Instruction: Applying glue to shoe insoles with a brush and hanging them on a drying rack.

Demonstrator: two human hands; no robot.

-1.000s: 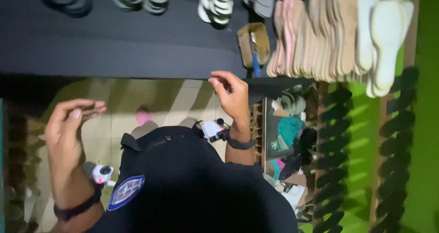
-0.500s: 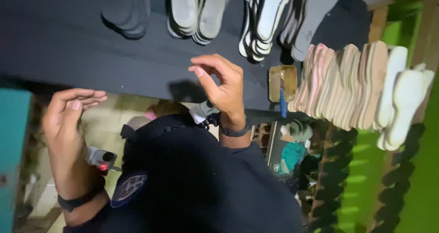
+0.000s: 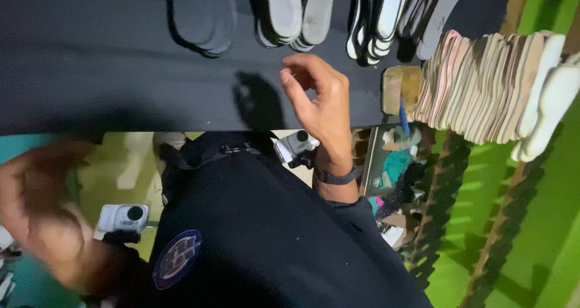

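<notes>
The right hand hovers over the dark tabletop, fingers loosely curled and apart, holding nothing; its shadow falls on the surface at nine o'clock from it. The left hand is raised at the lower left edge of the view, blurred, with the palm open and the fingers spread, and it seems empty too. Nearest to the right hand, at twelve o'clock from it, stand the grey insoles, packed on edge in a small bundle at the far side of the tabletop. I judge them light, thin and flexible, somewhat soft, not fragile and not slippery; a pinch across the lower rounded ends, taking the bundle from both faces, looks the best grip, since one alone would bend. At two o'clock from the hand is a striped bundle, dark and white, and at three o'clock a long row of tan soles leans beside a wooden block. A dark bundle lies at ten o'clock. The tabletop is matte, black and flat, with a straight near edge. Below it pale floor shows, and at the right the room has a green wall and dark twisted posts. The light is dim.
</notes>
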